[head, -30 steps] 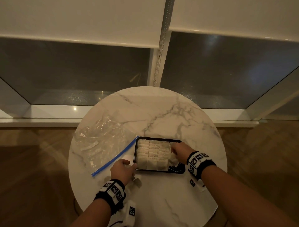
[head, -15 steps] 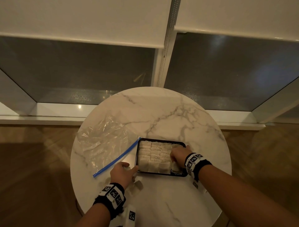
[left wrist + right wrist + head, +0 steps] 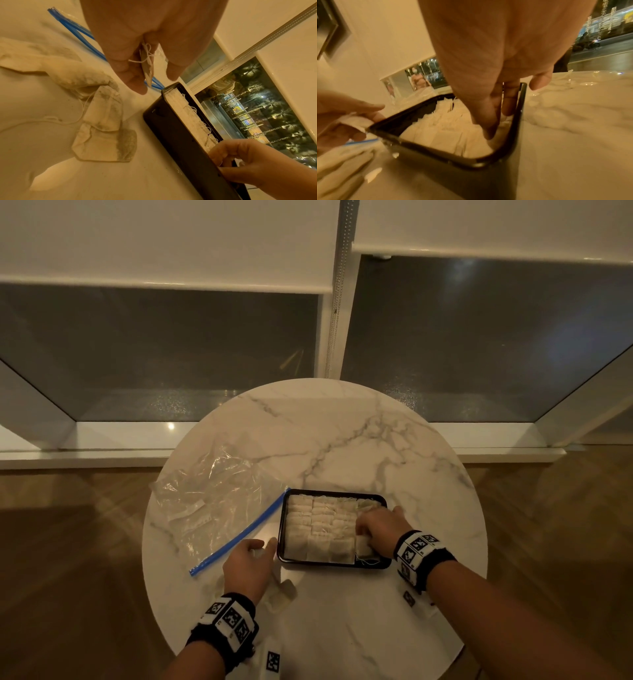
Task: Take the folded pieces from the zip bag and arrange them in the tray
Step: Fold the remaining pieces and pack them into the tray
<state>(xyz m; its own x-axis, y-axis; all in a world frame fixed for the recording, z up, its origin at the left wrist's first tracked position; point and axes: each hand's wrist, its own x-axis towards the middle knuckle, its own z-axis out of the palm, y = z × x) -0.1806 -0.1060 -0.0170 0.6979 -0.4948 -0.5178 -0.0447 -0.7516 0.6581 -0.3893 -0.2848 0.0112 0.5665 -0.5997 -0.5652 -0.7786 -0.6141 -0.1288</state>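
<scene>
My right hand fingers, curled and pressing pieces into the tray lower right, may scatter the rows, while my left hand pinches a spare piece.

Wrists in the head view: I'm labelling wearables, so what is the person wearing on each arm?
Each wrist carries a black band, left and right, faced with white squares printed with black grid-pattern markers. Forearms are bare, no sleeves. The hands wear no gloves; rings cannot be made out.
</scene>
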